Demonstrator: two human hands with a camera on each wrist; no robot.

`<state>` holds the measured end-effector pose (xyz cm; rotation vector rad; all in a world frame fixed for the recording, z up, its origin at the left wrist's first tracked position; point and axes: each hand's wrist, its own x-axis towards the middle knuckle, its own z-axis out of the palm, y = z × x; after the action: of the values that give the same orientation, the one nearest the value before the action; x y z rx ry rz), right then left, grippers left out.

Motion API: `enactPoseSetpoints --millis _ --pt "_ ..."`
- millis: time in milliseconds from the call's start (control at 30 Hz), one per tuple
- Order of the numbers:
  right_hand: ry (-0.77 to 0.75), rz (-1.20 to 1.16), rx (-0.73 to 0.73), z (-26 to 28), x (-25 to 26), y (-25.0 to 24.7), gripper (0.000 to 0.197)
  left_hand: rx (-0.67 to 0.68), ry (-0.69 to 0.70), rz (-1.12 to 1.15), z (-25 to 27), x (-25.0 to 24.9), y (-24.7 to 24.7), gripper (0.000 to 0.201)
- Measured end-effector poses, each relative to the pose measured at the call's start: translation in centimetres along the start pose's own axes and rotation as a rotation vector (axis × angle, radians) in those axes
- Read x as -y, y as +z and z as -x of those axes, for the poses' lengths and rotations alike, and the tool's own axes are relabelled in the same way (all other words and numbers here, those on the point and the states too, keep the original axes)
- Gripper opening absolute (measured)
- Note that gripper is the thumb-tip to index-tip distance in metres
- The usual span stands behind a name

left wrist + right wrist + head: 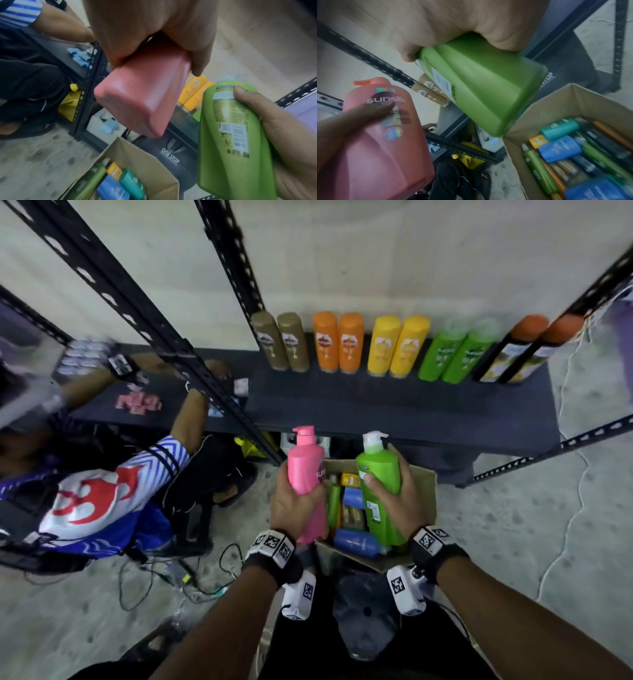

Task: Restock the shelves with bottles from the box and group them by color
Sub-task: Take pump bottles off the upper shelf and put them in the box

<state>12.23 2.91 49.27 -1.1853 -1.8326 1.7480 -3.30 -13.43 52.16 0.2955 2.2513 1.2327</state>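
My left hand point(294, 501) grips a pink pump bottle point(306, 470) upright above the cardboard box point(426, 487). My right hand point(394, 491) holds a green pump bottle point(380, 474) beside it, thumb on its back label. From the left wrist view the pink bottle's base point(137, 108) points at the camera, with the green bottle point(228, 142) to its right. In the right wrist view the green bottle's base point(488, 94) is near and the pink bottle point(385, 135) sits lower left. The box point(573, 102) holds several blue, green, teal and yellow bottles.
On the dark shelf point(394, 405) stand pairs of brown, orange, yellow, green and black bottles point(397, 347) along the back wall. Another person point(102, 491) crouches at the left and reaches into the neighbouring rack. Cables point(178, 573) lie on the concrete floor.
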Motion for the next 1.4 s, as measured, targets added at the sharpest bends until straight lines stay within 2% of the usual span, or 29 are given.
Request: enactPoseSetpoints --millis 167,333,633,867,967,1067,1200,1400 --pt "-0.213 -0.027 -0.007 -0.4 6.7 -0.7 0.082 -0.106 0.132 0.040 0.9 -4.8 -2.0 0.071" --pt "-0.397 -0.079 0.002 -0.8 13.5 -1.6 0.076 -0.148 0.266 0.129 1.5 -9.8 -4.4 0.074" --pt "-0.705 -0.201 -0.023 0.2 25.6 -2.7 0.074 -0.268 0.572 0.222 2.1 -19.9 -9.0 0.067" --pt "-0.878 -0.258 -0.056 1.5 34.2 -3.3 0.078 -0.356 0.775 0.256 3.8 -27.5 -12.6 0.072" --pt "-0.941 -0.303 -0.090 2.4 38.3 -3.3 0.079 -0.416 0.850 0.269 4.7 -30.7 -14.5 0.062" --pt "-0.987 -0.348 -0.089 3.1 42.1 -3.3 0.080 -0.461 0.907 0.287 5.3 -34.0 -16.5 0.060" --pt "-1.062 -0.387 -0.067 4.0 47.1 -3.3 0.080 -0.532 0.977 0.304 5.8 -38.3 -19.4 0.068" --pt "-1.183 -0.394 -0.102 5.0 54.4 -3.7 0.081 -0.558 1.051 0.357 6.5 -43.9 -22.2 0.066"
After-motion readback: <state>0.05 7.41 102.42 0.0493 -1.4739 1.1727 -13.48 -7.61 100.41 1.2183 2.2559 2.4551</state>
